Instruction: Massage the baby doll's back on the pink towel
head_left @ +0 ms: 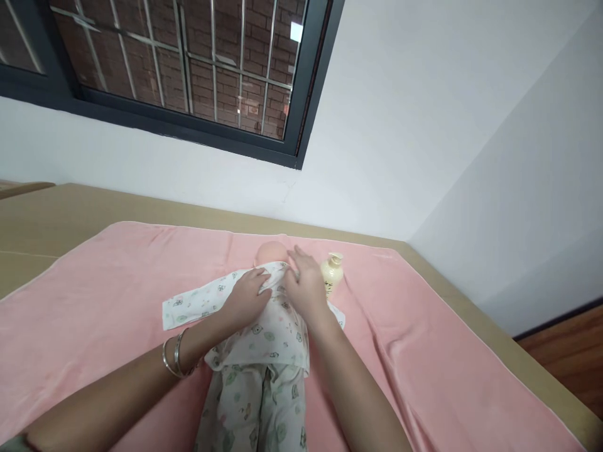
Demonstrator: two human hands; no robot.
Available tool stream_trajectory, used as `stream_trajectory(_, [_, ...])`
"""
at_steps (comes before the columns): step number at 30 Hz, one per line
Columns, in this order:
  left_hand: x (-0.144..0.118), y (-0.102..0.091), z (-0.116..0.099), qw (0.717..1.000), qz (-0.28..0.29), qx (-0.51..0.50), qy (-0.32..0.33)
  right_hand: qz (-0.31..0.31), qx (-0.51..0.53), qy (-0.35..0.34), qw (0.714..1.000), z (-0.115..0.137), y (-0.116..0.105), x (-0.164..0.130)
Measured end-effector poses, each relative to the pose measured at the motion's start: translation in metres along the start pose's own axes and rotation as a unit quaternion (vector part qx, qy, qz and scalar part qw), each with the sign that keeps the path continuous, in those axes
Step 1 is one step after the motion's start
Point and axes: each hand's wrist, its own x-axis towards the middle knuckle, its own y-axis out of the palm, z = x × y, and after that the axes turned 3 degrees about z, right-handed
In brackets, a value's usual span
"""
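Note:
A baby doll (269,252) lies on its back on a pink towel (103,289), head toward the wall, dressed in a white printed top (273,333) and matching trousers (254,408). My left hand (247,295), bangles on its wrist, rests on the doll's chest with fingers pressing the top near the collar. My right hand (304,282) lies flat on the doll's other shoulder beside the neck, fingers spread toward the head. Whether either hand pinches the cloth I cannot tell.
A cream pump bottle (332,273) stands on the towel just right of my right hand. The towel covers a tan surface (56,213) against a white wall. A barred window (188,69) is above; wooden floor (570,358) shows at right.

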Motion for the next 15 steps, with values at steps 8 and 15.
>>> stream_trajectory(8, [0.008, -0.004, -0.089, 0.915, 0.145, -0.377, 0.001, -0.064, 0.025, 0.108, 0.992, -0.019, -0.077, 0.003])
stream_trajectory(15, [0.075, 0.016, -0.115, 0.691, 0.164, -0.676, -0.197, 0.012, -0.076, 0.11, 0.991, -0.045, -0.055, 0.019])
